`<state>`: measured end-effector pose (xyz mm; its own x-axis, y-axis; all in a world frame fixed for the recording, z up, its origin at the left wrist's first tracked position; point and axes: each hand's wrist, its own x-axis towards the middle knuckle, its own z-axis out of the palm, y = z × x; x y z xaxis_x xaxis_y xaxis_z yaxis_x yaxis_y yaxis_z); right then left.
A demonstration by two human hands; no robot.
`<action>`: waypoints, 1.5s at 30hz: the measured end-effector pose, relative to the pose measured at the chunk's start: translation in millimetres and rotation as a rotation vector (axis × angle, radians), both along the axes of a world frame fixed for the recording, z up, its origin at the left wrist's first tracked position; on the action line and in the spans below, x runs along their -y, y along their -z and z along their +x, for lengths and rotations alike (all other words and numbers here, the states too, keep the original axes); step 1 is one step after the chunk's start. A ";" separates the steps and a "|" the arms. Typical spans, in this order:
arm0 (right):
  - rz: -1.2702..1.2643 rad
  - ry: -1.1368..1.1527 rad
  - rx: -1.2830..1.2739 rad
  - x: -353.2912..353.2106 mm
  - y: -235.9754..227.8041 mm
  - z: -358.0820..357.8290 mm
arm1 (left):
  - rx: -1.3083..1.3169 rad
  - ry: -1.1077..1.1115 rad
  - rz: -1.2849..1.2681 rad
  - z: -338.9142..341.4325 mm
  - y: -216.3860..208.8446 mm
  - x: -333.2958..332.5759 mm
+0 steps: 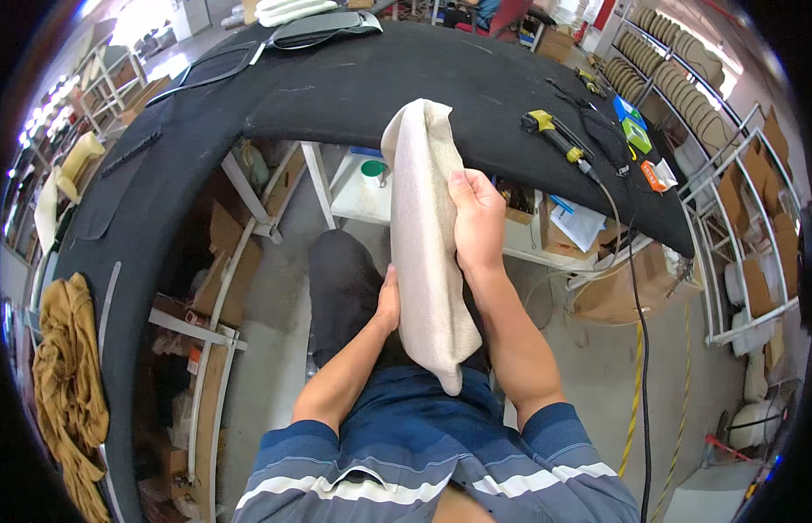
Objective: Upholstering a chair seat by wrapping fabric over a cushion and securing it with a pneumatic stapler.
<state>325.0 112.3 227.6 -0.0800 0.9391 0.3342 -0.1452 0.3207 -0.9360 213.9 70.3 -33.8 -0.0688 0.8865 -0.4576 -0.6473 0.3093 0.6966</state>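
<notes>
Two-handed hold on beige piece, lengthwise toward table. Table-side pinch by right hand; farther contact by left hand, closure hidden.

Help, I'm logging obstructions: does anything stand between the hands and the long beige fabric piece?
Nothing visible does: the right hand grips the long beige fabric piece by its right edge; the left hand touches its left side.

Short-sleeved shirt, navy and grey, broad white stripe; navy sleeve ends; dark trousers; hands bare
</notes>
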 end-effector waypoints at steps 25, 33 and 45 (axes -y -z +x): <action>-0.072 -0.034 -0.182 -17.5 23.8 16.5 | -1.501 -0.169 1.079 17.4 -251.2 5.8; -0.089 -0.096 -0.206 -17.9 22.2 22.9 | -1.468 0.132 1.182 23.2 -241.9 59.3; -0.004 0.031 -0.066 -15.7 16.6 13.8 | -0.908 -0.142 0.818 -34.2 -275.0 -153.3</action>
